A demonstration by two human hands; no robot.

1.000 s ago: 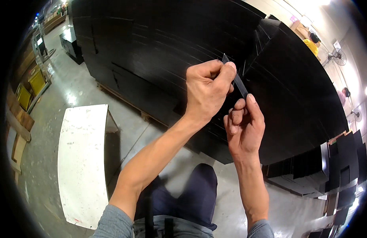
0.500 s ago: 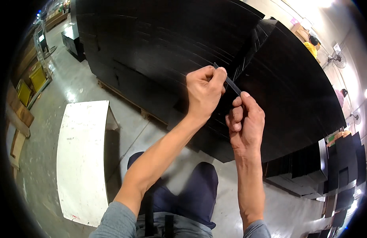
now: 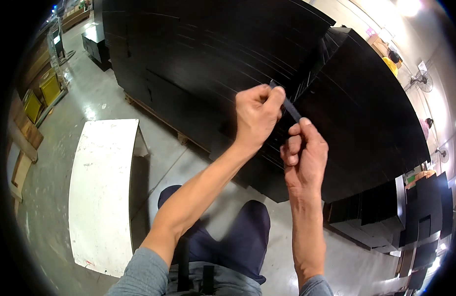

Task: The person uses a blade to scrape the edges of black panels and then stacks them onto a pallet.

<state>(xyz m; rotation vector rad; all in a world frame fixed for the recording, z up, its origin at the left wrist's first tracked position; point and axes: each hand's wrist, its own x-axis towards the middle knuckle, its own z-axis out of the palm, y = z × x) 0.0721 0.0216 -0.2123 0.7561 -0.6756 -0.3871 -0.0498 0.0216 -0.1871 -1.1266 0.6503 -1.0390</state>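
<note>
My left hand (image 3: 256, 118) pinches the dark strip (image 3: 291, 109) near its upper end, my right hand (image 3: 307, 155) its lower end, in front of the black stack (image 3: 208, 54). It looks thin, light, probably bendable; fingertip holds near both ends should suit.

No lettering or number can be read on the dark strip (image 3: 292, 109) I hold; small red marks (image 3: 93, 266) at the near edge of the white bench (image 3: 102, 197) form no legible word, and the pale sheet (image 3: 422, 65) above a fan (image 3: 423, 82) is too small to decipher.
</note>
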